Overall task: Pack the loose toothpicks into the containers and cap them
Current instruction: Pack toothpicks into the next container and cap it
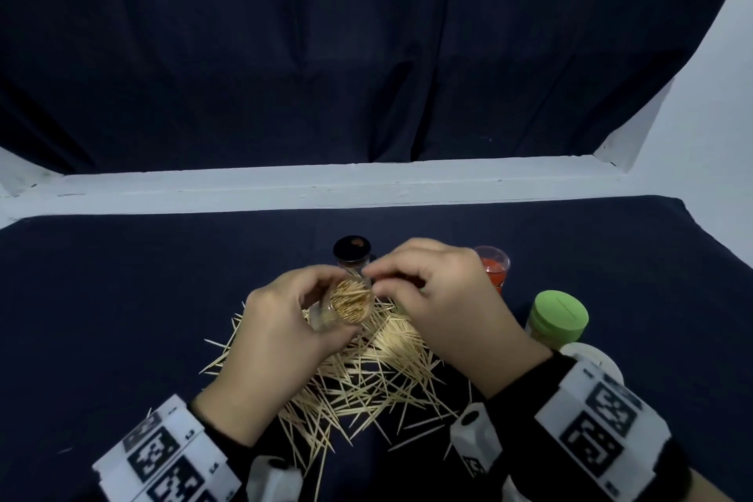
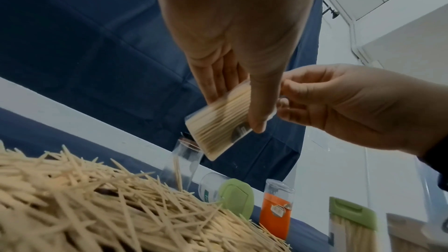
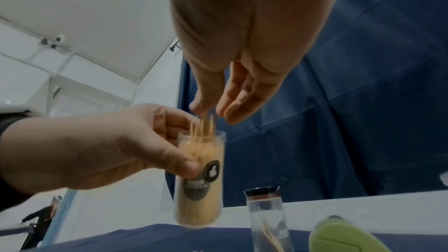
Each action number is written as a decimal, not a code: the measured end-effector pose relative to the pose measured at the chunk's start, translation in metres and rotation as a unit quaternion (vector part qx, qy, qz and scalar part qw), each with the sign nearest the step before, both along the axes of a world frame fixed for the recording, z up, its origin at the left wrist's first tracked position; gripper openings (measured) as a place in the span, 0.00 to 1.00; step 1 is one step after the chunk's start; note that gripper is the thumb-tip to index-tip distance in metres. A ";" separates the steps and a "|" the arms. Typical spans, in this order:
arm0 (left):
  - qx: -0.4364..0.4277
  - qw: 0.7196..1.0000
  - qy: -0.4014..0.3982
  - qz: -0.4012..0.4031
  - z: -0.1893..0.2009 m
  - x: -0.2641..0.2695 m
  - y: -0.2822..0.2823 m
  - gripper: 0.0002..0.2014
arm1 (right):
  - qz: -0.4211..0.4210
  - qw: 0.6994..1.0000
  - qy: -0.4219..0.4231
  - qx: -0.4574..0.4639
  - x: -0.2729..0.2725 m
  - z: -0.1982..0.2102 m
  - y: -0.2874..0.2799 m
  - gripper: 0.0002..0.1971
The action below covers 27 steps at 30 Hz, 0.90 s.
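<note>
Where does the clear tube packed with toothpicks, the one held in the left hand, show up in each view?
Head: just left of centre, mouth up, in the left hand, tube.
Left wrist: centre, tilted, behind the thumb, tube.
Right wrist: lower centre, upright, black label facing, tube.
Shared landmark: the black-capped tube behind it, also at and.

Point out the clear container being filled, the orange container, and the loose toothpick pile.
clear container point(image 3: 200, 179), right wrist view: its labelled side wall.
orange container point(image 2: 275, 216), left wrist view: its orange lower body.
loose toothpick pile point(image 1: 366, 375), head view: middle of the heap.
</note>
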<state>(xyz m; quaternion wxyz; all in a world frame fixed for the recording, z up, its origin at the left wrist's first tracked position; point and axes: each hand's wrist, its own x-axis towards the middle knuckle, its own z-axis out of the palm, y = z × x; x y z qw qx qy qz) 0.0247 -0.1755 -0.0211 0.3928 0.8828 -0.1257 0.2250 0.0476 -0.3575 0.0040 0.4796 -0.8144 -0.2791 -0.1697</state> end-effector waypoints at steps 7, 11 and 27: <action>-0.018 1.000 -0.001 -0.021 0.003 0.000 -0.003 0.30 | -0.005 0.999 0.013 -0.046 0.003 -0.010 0.019 0.01; -0.032 0.999 -0.010 -0.017 0.004 0.001 0.000 0.28 | -0.018 0.998 0.029 0.047 0.003 -0.004 0.011 0.09; -0.082 0.996 -0.021 -0.016 0.003 0.001 0.003 0.29 | -0.046 0.994 -0.087 0.045 0.003 -0.002 0.025 0.04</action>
